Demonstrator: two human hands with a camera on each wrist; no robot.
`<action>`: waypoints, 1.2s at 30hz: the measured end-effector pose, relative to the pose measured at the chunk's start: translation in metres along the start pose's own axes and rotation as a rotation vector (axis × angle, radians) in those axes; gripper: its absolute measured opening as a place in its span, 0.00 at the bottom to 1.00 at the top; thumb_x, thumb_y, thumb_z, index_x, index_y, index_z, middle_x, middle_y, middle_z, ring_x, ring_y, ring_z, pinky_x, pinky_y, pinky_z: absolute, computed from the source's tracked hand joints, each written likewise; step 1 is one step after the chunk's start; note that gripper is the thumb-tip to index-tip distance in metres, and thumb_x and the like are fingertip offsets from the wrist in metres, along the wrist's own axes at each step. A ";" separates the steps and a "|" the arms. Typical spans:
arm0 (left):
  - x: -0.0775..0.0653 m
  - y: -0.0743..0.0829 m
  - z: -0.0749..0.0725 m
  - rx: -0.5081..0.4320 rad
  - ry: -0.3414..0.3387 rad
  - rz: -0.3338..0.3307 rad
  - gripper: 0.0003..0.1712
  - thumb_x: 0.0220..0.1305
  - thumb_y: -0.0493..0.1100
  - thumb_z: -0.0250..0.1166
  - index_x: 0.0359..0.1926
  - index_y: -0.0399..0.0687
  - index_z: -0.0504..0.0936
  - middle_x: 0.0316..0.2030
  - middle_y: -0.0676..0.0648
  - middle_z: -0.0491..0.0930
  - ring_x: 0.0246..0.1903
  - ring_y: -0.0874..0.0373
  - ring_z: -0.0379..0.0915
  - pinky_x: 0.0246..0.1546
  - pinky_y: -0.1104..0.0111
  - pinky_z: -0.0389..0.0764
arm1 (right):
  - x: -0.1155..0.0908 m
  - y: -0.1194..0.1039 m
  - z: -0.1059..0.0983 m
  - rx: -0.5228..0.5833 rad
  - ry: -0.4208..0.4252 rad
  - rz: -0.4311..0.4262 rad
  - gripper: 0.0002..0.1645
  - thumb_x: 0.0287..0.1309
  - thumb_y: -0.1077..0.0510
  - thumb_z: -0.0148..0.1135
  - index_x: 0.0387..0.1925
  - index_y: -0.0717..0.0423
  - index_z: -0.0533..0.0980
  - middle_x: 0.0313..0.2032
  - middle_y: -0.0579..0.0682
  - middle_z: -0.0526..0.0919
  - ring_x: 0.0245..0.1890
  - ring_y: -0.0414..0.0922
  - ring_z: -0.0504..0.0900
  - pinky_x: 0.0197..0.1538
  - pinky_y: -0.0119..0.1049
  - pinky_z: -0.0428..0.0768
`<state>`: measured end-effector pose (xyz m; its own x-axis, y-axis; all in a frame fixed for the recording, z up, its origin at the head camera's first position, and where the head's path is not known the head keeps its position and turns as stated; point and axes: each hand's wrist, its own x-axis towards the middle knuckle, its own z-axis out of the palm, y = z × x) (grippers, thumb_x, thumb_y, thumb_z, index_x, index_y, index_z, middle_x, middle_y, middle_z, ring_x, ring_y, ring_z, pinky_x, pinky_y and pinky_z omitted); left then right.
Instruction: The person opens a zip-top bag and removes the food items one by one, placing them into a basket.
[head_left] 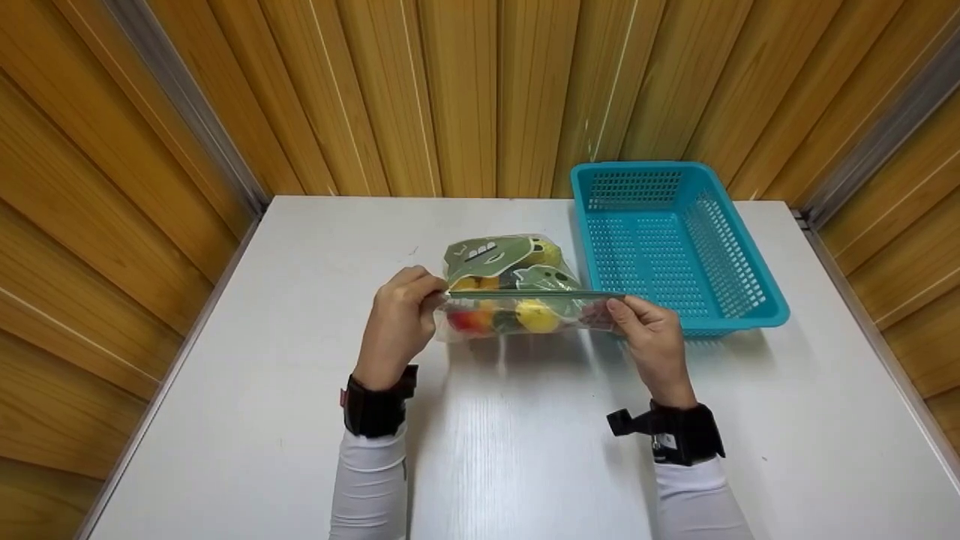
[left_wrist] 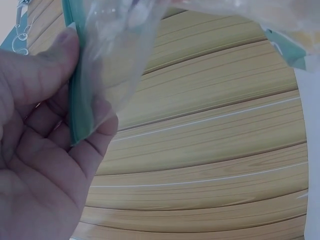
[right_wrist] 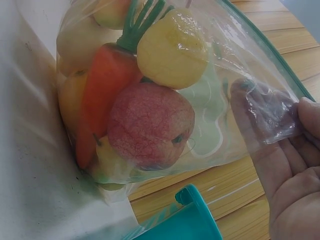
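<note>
- Clear bag (head_left: 487, 259), green-printed, stretched between both hands near the middle of the tabletop (head_left: 510, 457), just left of the basket. Whether its base bears fully on the surface: cannot tell.
- Green strip (head_left: 536, 294) runs straight across the bag; a margin of clear film lies on the wearer's side of it.
- Left hand (head_left: 401, 319): grip narrow, holding the bag at the strip's left end. Left wrist view shows the thumb on one face of the strip, curled fingers behind.
- Right hand (head_left: 651, 343): grip narrow too, thumb and fingers pinching film at the bag's right corner. Right wrist view has a forefinger showing through the plastic.
- Contents, seen best from the right wrist: orange carrot (right_wrist: 107, 82) with green top, slanting; reddish round fruit (right_wrist: 150, 125) against it; yellow fruit (right_wrist: 172, 50) just above the reddish one. Further rounded pieces behind, partly hidden.
- Teal basket (head_left: 705, 324), perforated sides, on the tabletop's far right; right hand near its front corner.
- Black wrist bands (head_left: 375, 409) on both arms, over white sleeves (head_left: 367, 487).
- Wood-patterned panels (head_left: 465, 90) stand behind the tabletop and along both sides; metal strips (head_left: 187, 97) at the corners.
</note>
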<state>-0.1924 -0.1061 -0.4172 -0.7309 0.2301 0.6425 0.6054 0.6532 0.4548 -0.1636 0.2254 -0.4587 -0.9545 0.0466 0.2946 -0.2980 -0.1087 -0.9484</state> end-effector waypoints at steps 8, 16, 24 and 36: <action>0.000 -0.003 -0.002 0.009 0.011 0.002 0.07 0.62 0.22 0.72 0.34 0.35 0.90 0.30 0.42 0.84 0.34 0.50 0.82 0.36 0.58 0.90 | -0.001 -0.001 0.001 -0.046 0.024 0.013 0.15 0.80 0.69 0.56 0.47 0.84 0.82 0.36 0.41 0.95 0.39 0.35 0.94 0.46 0.30 0.91; 0.000 -0.007 -0.005 0.002 0.022 -0.015 0.09 0.61 0.20 0.70 0.34 0.35 0.90 0.30 0.42 0.85 0.34 0.49 0.83 0.37 0.57 0.89 | -0.001 -0.001 0.001 -0.047 0.026 0.004 0.16 0.80 0.70 0.56 0.47 0.86 0.81 0.35 0.40 0.95 0.39 0.35 0.94 0.46 0.29 0.91; -0.001 -0.010 -0.007 0.005 0.032 -0.014 0.08 0.62 0.22 0.72 0.33 0.35 0.90 0.30 0.42 0.85 0.34 0.49 0.83 0.37 0.56 0.88 | -0.001 -0.002 0.001 -0.052 0.029 0.011 0.16 0.80 0.70 0.56 0.48 0.86 0.81 0.36 0.40 0.95 0.40 0.35 0.94 0.47 0.30 0.91; -0.001 -0.010 -0.013 0.014 0.032 -0.070 0.08 0.62 0.21 0.72 0.35 0.35 0.91 0.31 0.42 0.86 0.35 0.49 0.83 0.37 0.55 0.89 | -0.002 -0.002 0.000 -0.054 0.028 0.005 0.16 0.80 0.69 0.56 0.47 0.85 0.82 0.36 0.41 0.95 0.40 0.36 0.95 0.48 0.31 0.92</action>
<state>-0.1934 -0.1222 -0.4147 -0.7606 0.1605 0.6290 0.5486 0.6769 0.4907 -0.1617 0.2251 -0.4575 -0.9550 0.0746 0.2872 -0.2915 -0.0548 -0.9550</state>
